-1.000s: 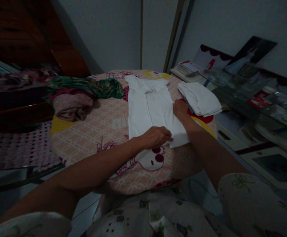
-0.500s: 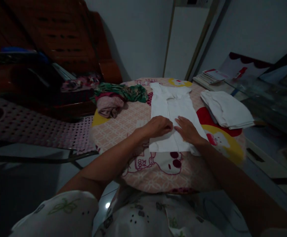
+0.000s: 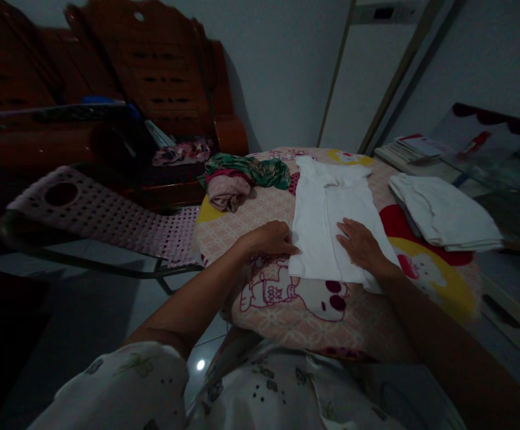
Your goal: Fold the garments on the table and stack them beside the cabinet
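Note:
A white shirt [image 3: 316,221] lies spread on the round table, its collar end away from me and a fold line running down its middle. My left hand [image 3: 272,239] is at the shirt's left edge near the lower corner, fingers curled and closed on the fabric there. Flat on the right half of the shirt rests my right hand [image 3: 360,243], its fingers apart and holding nothing. To the right, a folded stack of white cloth [image 3: 445,212] sits on the table's edge.
A patterned cloth [image 3: 260,215] covers the table. Crumpled green fabric [image 3: 246,169] and a pinkish bundle [image 3: 228,190] lie at its far left. A woven chair [image 3: 107,215] stands left, with a wooden bench [image 3: 165,77] behind. Papers [image 3: 414,148] are at the back right.
My left hand has moved left from the shirt's middle to its left edge. My right hand stays on the right half. The view has shifted, so everything appears farther right.

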The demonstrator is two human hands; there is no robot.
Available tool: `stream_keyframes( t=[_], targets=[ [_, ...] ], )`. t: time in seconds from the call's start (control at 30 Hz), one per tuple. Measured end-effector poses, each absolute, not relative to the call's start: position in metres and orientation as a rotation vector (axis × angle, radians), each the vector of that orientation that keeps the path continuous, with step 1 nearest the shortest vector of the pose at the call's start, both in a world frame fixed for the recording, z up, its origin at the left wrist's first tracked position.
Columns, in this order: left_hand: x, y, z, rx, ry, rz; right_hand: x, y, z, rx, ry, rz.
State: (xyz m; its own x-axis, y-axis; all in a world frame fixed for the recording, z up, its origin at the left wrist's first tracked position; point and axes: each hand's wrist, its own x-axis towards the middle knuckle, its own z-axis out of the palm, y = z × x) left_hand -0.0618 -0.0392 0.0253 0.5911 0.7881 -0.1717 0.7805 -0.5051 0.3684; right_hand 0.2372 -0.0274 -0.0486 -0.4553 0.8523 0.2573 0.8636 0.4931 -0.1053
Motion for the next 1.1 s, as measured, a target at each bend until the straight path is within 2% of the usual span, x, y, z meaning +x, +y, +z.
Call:
stream_keyframes(
  t=[0.23,0.63,0.77,0.9,1.1],
  targets=[
    [-0.049,-0.046,0.024,2.355,1.211,0.100,0.236,-0.026,-0.049,-1.486,-2.407,-0.087],
    [-0.066,-0.049,0.031,2.262,1.239,-0.003,0.236,-0.028,-0.049,-1.437,-2.453,-0.092],
    [-0.061,-0.047,0.036,2.331,1.264,0.234,0.236,-0.027,-0.050,-1.475,-2.443,-0.105],
    [-0.055,-0.046,0.031,2.386,0.925,0.451,0.237,-0.026,-0.051,-1.453,-2.457,-0.140],
    [-0.062,-0.043,0.017,2.441,0.820,0.146,0.239,-0.025,-0.055,-1.308,-2.485,-0.240]
  ],
)
